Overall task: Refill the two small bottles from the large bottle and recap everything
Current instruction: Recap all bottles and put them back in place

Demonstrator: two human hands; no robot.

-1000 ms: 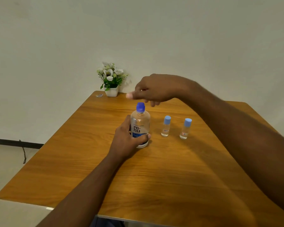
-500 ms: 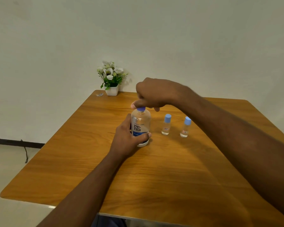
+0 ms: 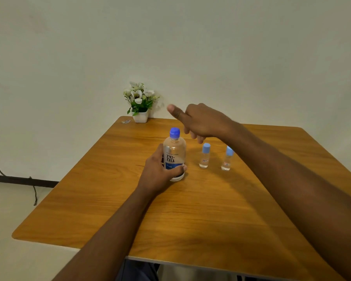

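White pot of flowers (image 3: 140, 116) at the desk's (image 3: 190, 209) far edge; left grip (image 3: 158, 173) wrapped round capped large bottle (image 3: 174, 153), upright, clear liquid inside; right grip (image 3: 203, 122) above, loosely curled, holding nothing; left small bottle (image 3: 204, 157), right small bottle (image 3: 227, 159), capped, upright, fill unclear

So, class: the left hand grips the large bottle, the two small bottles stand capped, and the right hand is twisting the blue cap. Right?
Not quite. The head view shows the right hand clear of the blue cap, raised to its right, holding nothing. The rest stands: the left hand grips the large bottle; the left small bottle and right small bottle stand capped.
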